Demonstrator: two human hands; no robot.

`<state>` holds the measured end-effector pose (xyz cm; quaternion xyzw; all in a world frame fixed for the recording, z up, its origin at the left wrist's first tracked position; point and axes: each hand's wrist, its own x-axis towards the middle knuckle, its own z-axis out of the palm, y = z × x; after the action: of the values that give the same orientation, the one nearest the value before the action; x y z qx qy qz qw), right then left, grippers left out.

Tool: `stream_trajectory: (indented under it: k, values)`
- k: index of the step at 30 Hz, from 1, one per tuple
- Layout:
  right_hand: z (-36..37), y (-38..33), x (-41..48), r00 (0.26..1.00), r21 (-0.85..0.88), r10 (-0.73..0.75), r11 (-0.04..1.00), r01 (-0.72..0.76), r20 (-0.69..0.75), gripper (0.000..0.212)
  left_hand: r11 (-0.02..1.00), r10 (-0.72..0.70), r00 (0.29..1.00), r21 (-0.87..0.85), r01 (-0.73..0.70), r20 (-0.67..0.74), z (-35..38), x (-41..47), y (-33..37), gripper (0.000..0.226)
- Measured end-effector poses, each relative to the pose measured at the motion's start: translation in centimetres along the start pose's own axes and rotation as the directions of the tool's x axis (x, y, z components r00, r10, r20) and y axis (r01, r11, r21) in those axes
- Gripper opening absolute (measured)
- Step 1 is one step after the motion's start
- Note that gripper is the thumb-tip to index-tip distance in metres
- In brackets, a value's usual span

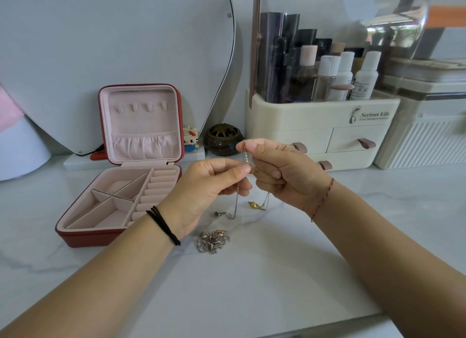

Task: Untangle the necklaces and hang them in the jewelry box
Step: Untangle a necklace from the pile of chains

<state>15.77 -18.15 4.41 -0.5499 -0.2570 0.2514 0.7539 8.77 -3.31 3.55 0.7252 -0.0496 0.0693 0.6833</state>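
My left hand (211,183) and my right hand (280,168) are raised above the marble counter, both pinching thin tangled chains (245,156) between them. A silver chain with a pendant (232,212) hangs from my left hand to the counter. A gold chain with a gold pendant (257,205) hangs below my right hand. A tangled pile of silver and rose necklaces (213,240) lies on the counter below my hands. The red jewelry box (83,238) stands open at the left, its pink lid upright with several empty hooks (141,107).
A cream cosmetics organizer (320,130) with bottles and drawers stands behind my right hand. A brown round incense pot (223,142) and a small block figure (189,138) sit by the box. A large mirror (113,47) leans on the wall. A white ribbed container (426,135) is far right.
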Motion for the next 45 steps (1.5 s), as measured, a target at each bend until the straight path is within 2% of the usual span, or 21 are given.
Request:
stream_trajectory:
  k: [4, 9, 12, 16, 20, 23, 28, 32, 34, 39, 45]
  values:
    - [0.0, 0.0, 0.0, 1.000, -0.003, -0.015, 1.000, 0.015, 0.015, 0.018, 1.000, 0.007, 0.998, -0.019, -0.008, -0.054, -0.1, 0.1, -0.2, 0.012]
    - [0.1, 0.0, 0.0, 0.999, 0.004, -0.032, 0.999, 0.032, 0.020, 0.018, 0.985, -0.051, 0.993, -0.169, 0.033, -0.106, -0.4, 0.6, -0.2, 0.016]
    - [0.2, 0.0, 0.1, 0.999, 0.010, -0.031, 0.999, 0.031, 0.009, 0.017, 0.952, -0.110, 0.992, -0.295, 0.085, -0.069, -0.4, 0.8, -0.2, 0.015]
    - [0.1, -0.1, 0.0, 0.999, 0.016, -0.006, 1.000, 0.007, -0.040, 0.015, 0.916, -0.113, 0.993, -0.387, 0.109, 0.012, -0.2, 0.6, -0.2, 0.016]
    - [-0.1, 0.0, 0.2, 0.992, -0.065, 0.045, 0.996, -0.054, -0.121, 0.010, 0.948, -0.083, 0.997, -0.307, 0.078, 0.000, -0.2, 0.5, -0.1, 0.015]
    - [-0.2, 0.2, 0.3, 0.988, -0.150, 0.058, 0.985, -0.080, -0.145, 0.025, 0.981, -0.053, 0.997, -0.188, 0.041, -0.061, -0.4, 0.5, 0.0, 0.018]
    - [0.3, 0.3, 0.1, 0.992, -0.379, -0.043, 0.925, -0.004, -0.115, 0.011, 0.994, -0.046, 0.990, -0.109, 0.032, -0.134, -0.7, 0.5, 0.0, 0.022]
    - [0.7, 0.2, -0.1, 0.988, -0.474, -0.128, 0.878, 0.069, -0.092, 0.019, 0.994, -0.045, 0.988, -0.106, 0.029, -0.147, -0.8, 0.6, -0.1, 0.021]
    - [0.9, 0.1, -0.3, 0.983, -0.494, -0.158, 0.865, 0.091, -0.095, 0.024, 0.996, -0.029, 0.987, -0.088, 0.016, -0.156, -0.8, 0.6, -0.1, 0.023]
    - [1.1, 0.2, -0.3, 0.973, -0.517, -0.206, 0.847, 0.125, -0.102, 0.022, 0.999, 0.010, 0.986, -0.037, -0.017, -0.168, -0.8, 0.7, -0.2, 0.022]
    - [0.7, 0.2, -0.1, 0.977, -0.457, -0.168, 0.885, 0.091, -0.129, 0.010, 1.000, -0.015, 0.988, -0.018, 0.012, -0.154, -0.8, 0.6, -0.4, 0.020]
